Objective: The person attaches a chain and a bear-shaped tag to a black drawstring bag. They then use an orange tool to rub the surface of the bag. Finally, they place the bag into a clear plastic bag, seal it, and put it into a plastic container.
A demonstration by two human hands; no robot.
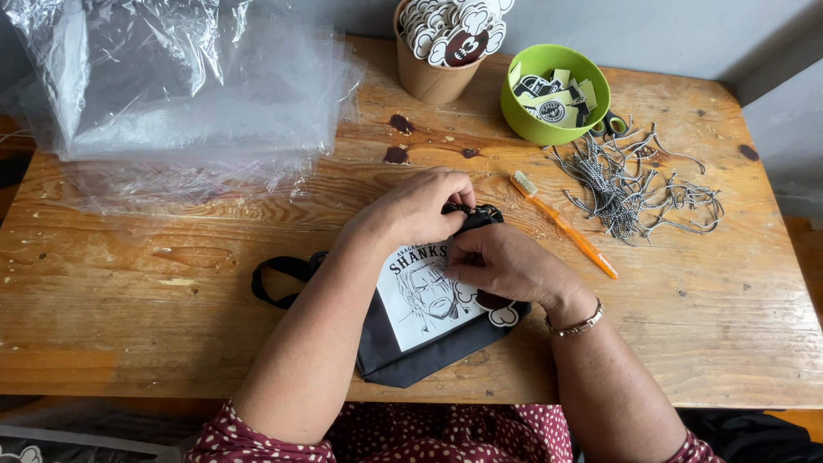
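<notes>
1. Nearest me I see the person's dotted maroon sleeves (403, 437) at the bottom edge, both forearms reaching away over the near edge of the wooden table (129, 300).
2. The black fabric bag (411, 351) lies flat at the near middle of the table, a white printed panel (424, 296) with a drawn face on its front, and its black strap (279, 279) looping out to the left.
3. My left hand (420, 206) is closed, fingertips pinched on the far top corner of the bag, where a small black fitting shows; what exactly it pinches I cannot tell.
4. My right hand (506, 266), with a bracelet at the wrist, is curled shut on the same top edge, touching the left hand; a white-edged cut-out tag (501, 313) peeks from under it.
5. I judge the bag light, soft and floppy: it would fold if lifted by one corner, so the top hem or the strap is the sound place to take hold. The tag looks like thin card that could crease.
6. Just right lies an orange toothbrush (566, 225); further right, a tangle of black-and-white cords (634, 184).
7. At the far side stand a green bowl (531, 129) of labels, scissors (610, 124) beside it, and a brown paper cup (424, 77) of cut-out tags.
8. Far left, a stack of clear plastic bags (189, 94).
</notes>
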